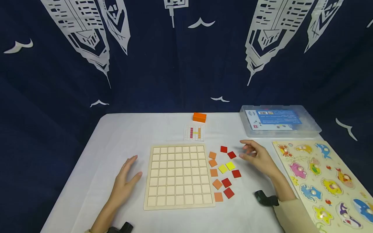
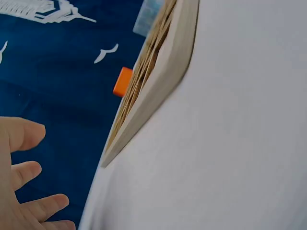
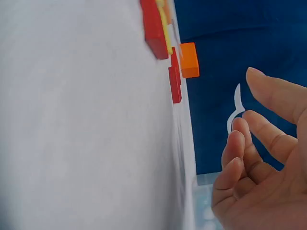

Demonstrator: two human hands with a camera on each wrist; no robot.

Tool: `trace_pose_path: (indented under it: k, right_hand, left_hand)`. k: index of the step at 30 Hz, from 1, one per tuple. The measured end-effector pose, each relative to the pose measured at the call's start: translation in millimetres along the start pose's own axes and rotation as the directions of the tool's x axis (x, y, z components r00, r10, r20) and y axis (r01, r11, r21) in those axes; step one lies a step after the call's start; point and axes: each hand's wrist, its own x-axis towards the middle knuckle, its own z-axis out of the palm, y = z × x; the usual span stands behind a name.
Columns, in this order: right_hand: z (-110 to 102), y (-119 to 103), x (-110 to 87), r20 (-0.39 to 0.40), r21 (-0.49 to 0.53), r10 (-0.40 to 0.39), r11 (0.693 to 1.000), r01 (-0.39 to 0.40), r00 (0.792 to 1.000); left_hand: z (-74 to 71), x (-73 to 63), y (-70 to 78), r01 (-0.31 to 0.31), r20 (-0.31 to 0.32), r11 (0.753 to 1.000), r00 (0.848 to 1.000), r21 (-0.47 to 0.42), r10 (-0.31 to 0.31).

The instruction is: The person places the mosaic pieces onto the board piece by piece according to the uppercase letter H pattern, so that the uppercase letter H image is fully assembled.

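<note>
A wooden grid board [image 1: 179, 176] with rows of bare square cells lies mid-table. My left hand [image 1: 122, 184] is left of it, thumb and fingers spread, holding nothing. To the board's right lie loose square tiles: several orange tiles [image 1: 214, 172], several red tiles [image 1: 228, 193] and two yellow tiles [image 1: 222, 169]. My right hand [image 1: 260, 158] hovers to the right of the upper red tiles, fingers loosely bent and nothing between them, as the right wrist view also shows. Behind the board lies a small pattern card [image 1: 194, 133] printed with red, yellow and orange squares.
An orange block [image 1: 199, 117] sits at the table's back edge. At the back right is a clear plastic case [image 1: 279, 121] with a blue label. A wooden animal puzzle [image 1: 323, 181] covers the right side. Dark blue printed cloth [image 1: 175, 64] hangs behind the table.
</note>
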Motion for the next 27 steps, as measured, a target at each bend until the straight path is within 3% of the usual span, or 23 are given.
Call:
trace_pose_path:
  k: [4,10,27]
  right_hand:
    - [6.0,8.3,4.8,0.019,0.082,0.038,0.996,-0.040,0.999]
    - [15.8,23.0,6.9,0.025,0.079,0.011,0.997,-0.013,1.000]
    - [20.4,20.5,5.4,0.109,0.040,0.069,0.996,-0.073,0.992]
  left_hand:
    - [4.3,-2.0,-6.6,0.044,0.034,0.998,0.999,-0.050,-0.042]
    - [8.5,-1.4,-10.2,0.087,0.063,0.996,0.994,-0.005,-0.087]
    - [14.5,-0.1,-12.5,-0.024,0.072,0.992,0.997,0.124,0.015]
